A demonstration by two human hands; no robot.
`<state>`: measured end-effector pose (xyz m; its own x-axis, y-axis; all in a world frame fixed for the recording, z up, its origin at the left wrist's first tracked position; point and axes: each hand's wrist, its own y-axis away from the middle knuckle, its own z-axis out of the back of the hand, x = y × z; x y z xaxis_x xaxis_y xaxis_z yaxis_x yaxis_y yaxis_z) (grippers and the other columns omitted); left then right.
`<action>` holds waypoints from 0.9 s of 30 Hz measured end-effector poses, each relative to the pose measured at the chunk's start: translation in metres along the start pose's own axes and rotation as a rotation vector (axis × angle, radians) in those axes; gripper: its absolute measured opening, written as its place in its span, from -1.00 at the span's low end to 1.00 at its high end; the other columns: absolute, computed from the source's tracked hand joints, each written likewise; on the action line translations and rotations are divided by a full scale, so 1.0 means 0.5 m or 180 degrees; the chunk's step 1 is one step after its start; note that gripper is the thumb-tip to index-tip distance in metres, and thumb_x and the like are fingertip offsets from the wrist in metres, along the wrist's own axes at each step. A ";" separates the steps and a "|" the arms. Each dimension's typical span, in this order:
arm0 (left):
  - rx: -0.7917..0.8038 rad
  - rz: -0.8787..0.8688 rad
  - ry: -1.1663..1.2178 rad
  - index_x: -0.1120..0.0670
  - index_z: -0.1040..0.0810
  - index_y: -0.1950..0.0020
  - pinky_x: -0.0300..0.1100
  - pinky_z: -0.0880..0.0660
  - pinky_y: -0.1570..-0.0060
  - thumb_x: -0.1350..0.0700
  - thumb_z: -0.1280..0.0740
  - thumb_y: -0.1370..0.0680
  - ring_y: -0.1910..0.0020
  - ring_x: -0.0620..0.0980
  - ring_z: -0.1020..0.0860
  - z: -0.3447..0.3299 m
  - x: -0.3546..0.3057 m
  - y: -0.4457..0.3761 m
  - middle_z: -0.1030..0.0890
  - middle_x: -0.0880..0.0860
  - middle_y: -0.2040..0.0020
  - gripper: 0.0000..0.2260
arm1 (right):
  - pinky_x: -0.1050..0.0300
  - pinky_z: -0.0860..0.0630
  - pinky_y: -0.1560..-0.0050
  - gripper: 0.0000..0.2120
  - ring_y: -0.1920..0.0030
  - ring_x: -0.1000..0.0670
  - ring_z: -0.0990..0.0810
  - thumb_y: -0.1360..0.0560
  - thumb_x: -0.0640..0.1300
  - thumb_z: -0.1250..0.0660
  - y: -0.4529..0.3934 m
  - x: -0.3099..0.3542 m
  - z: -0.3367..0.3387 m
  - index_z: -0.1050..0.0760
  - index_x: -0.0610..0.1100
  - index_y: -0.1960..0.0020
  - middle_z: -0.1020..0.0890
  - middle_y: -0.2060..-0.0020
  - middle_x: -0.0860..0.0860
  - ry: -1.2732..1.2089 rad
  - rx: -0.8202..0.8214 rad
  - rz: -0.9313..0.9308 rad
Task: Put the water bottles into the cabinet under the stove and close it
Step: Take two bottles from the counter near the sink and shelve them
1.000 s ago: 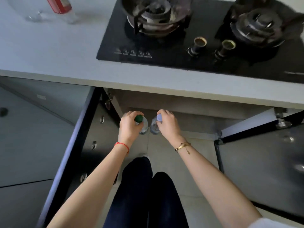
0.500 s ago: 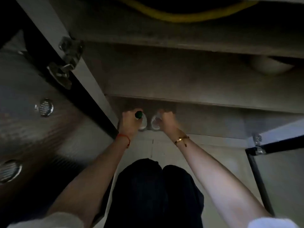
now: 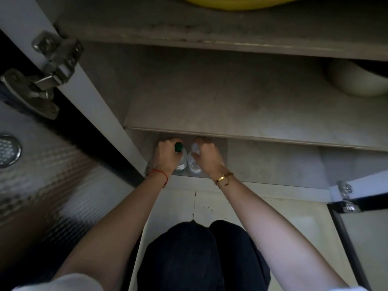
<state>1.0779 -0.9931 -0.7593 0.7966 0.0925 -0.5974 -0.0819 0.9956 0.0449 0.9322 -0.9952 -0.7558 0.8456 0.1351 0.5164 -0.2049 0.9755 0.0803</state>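
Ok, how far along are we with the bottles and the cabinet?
Done: both cabinet doors are open, and the green-capped clear bottle and white-capped clear bottle stand side by side on the cabinet's bottom shelf. In hand: left hand and right hand each keep a grip. Left: let go, close the doors.

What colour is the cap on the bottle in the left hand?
Dark green cap, on the bottle the left hand grips; head view.

No text can be read; the label on the green-capped bottle (image 3: 181,159) is too blurred.
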 end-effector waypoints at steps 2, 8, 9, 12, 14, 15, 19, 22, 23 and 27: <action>0.0061 0.0006 0.0027 0.15 -0.64 -0.11 0.06 -0.59 -0.10 0.29 -0.44 -0.44 -0.01 0.19 -0.65 0.005 0.002 0.005 -0.69 0.20 -0.03 -0.74 | 0.12 -0.54 0.02 -0.75 -0.08 -0.19 -0.61 -0.51 -0.24 -0.37 0.006 -0.001 -0.003 -0.53 -0.21 -0.18 -0.60 -0.12 -0.20 -0.0016 0.0055 -0.0026; 0.0191 0.0015 0.0043 0.16 -0.51 -0.33 0.10 -0.52 -0.26 0.25 -0.44 -0.47 -0.18 0.21 -0.59 0.024 -0.002 0.021 -0.62 0.21 -0.21 -0.58 | 0.05 -0.53 -0.08 -0.64 -0.14 -0.17 -0.58 -0.49 -0.18 -0.40 0.023 -0.002 0.000 -0.47 -0.19 -0.26 -0.56 -0.18 -0.17 -0.0174 -0.0042 -0.0140; 0.0190 0.0004 0.0014 0.15 -0.50 -0.34 0.08 -0.52 -0.26 0.24 -0.44 -0.48 -0.19 0.21 -0.59 0.028 -0.003 0.025 -0.62 0.21 -0.22 -0.57 | 0.07 -0.52 -0.08 -0.63 -0.15 -0.17 -0.57 -0.49 -0.17 -0.40 0.027 -0.001 0.003 -0.46 -0.18 -0.27 -0.56 -0.19 -0.17 -0.0197 -0.0077 -0.0158; 0.0155 -0.0014 -0.0057 0.14 -0.49 -0.35 0.04 -0.51 -0.27 0.24 -0.43 -0.48 -0.19 0.21 -0.59 0.047 -0.016 0.046 -0.62 0.20 -0.23 -0.57 | 0.11 -0.48 -0.04 -0.60 -0.16 -0.17 -0.56 -0.50 -0.14 -0.40 0.047 0.005 0.020 -0.44 -0.18 -0.30 -0.55 -0.20 -0.16 -0.0205 -0.0141 -0.0208; 0.0121 0.0006 -0.0086 0.12 -0.49 -0.36 -0.02 -0.52 -0.21 0.22 -0.43 -0.48 -0.17 0.21 -0.59 0.070 -0.032 0.067 -0.61 0.18 -0.24 -0.56 | 0.14 -0.44 0.01 -0.61 -0.15 -0.18 -0.56 -0.49 -0.13 -0.39 0.071 0.013 0.039 -0.45 -0.16 -0.29 -0.56 -0.18 -0.16 -0.0224 -0.0125 -0.0246; 0.0112 0.0011 -0.0100 0.11 -0.50 -0.35 -0.03 -0.52 -0.15 0.21 -0.43 -0.49 -0.16 0.21 -0.59 0.083 -0.042 0.080 -0.61 0.17 -0.24 -0.57 | 0.15 -0.43 0.04 -0.62 -0.14 -0.18 -0.56 -0.50 -0.12 -0.39 0.085 0.018 0.051 -0.46 -0.15 -0.28 -0.57 -0.17 -0.16 -0.0240 -0.0109 -0.0287; 0.0139 -0.0039 -0.0083 0.11 -0.51 -0.34 -0.01 -0.57 -0.07 0.17 -0.42 -0.49 -0.13 0.19 -0.60 0.164 -0.100 0.143 -0.60 0.15 -0.24 -0.60 | 0.11 -0.49 0.06 -0.64 -0.10 -0.19 -0.57 -0.51 -0.12 -0.37 0.159 0.050 0.138 -0.49 -0.15 -0.28 -0.58 -0.13 -0.18 -0.0327 -0.0019 -0.0497; 0.0219 -0.0071 -0.0178 0.10 -0.51 -0.35 0.02 -0.57 -0.06 0.14 -0.41 -0.50 -0.10 0.20 -0.60 0.245 -0.158 0.200 -0.61 0.19 -0.19 -0.59 | -0.02 -0.51 -0.09 -0.62 -0.16 -0.23 -0.54 -0.49 -0.12 -0.39 0.220 0.095 0.232 -0.49 -0.21 -0.27 -0.60 -0.12 -0.20 -0.0293 -0.0081 -0.0521; 0.0202 -0.0087 -0.0192 0.09 -0.52 -0.34 0.02 -0.58 -0.02 0.13 -0.41 -0.50 -0.08 0.20 -0.60 0.275 -0.181 0.220 -0.61 0.18 -0.16 -0.59 | -0.04 -0.50 -0.15 -0.60 -0.18 -0.22 -0.53 -0.50 -0.10 -0.40 0.242 0.112 0.266 -0.48 -0.19 -0.29 -0.61 -0.14 -0.19 -0.0296 -0.0122 -0.0541; 0.0081 -0.0237 -0.0159 0.09 -0.57 -0.26 -0.04 -0.59 0.10 0.17 -0.43 -0.46 0.01 0.18 -0.62 0.419 -0.286 0.308 -0.64 0.16 -0.06 -0.64 | -0.04 -0.42 -0.34 -0.56 -0.29 -0.20 -0.49 -0.51 -0.04 -0.38 0.333 0.194 0.415 -0.46 -0.13 -0.35 -0.58 -0.24 -0.12 -0.0289 -0.0196 -0.0545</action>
<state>1.0769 -0.8504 -0.4993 0.8289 0.0182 -0.5591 -0.0067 0.9997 0.0226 0.8779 -0.8557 -0.5156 0.8170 -0.0471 0.5747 -0.0291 0.9920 0.1226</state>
